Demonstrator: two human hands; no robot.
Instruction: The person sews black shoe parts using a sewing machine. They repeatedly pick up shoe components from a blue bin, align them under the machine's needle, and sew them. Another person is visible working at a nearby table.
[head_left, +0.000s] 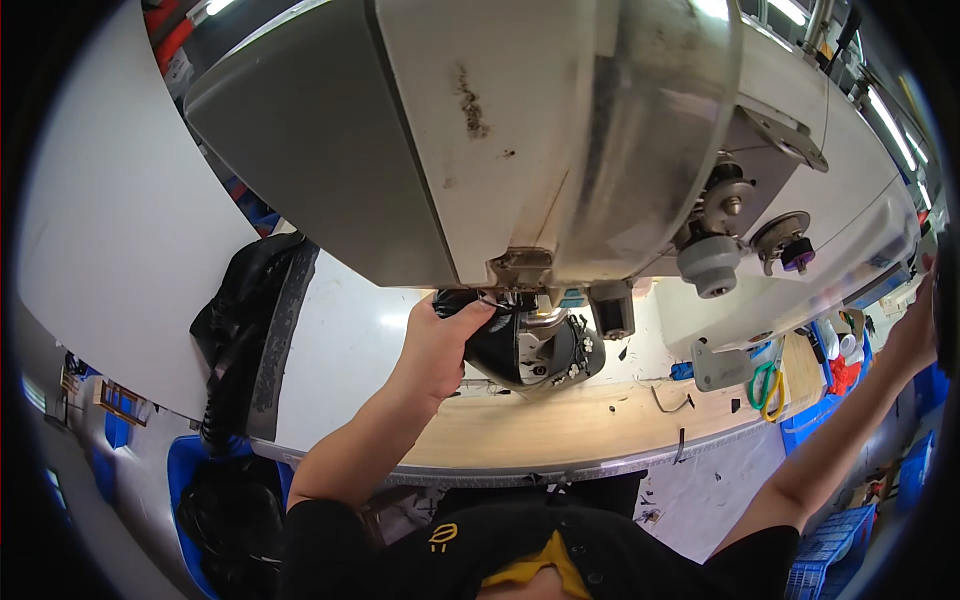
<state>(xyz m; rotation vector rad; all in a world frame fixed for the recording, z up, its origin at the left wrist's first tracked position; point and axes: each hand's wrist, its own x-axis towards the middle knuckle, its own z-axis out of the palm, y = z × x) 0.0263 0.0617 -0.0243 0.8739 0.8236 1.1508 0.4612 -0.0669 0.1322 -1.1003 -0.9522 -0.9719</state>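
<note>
Left hand (pixel 437 345) grips black shoe upper (pixel 520 345) — under sewing machine (pixel 520 130).

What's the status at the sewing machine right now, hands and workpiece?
Left hand grips black workpiece under the machine head. Right hand stretched to machine's far right end, grip unclear. Scissors on table, clear of work.

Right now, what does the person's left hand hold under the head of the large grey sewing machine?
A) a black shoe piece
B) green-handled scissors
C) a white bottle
A: the left hand grips the black shoe piece below the grey sewing machine; the green-handled scissors lie apart.
</note>
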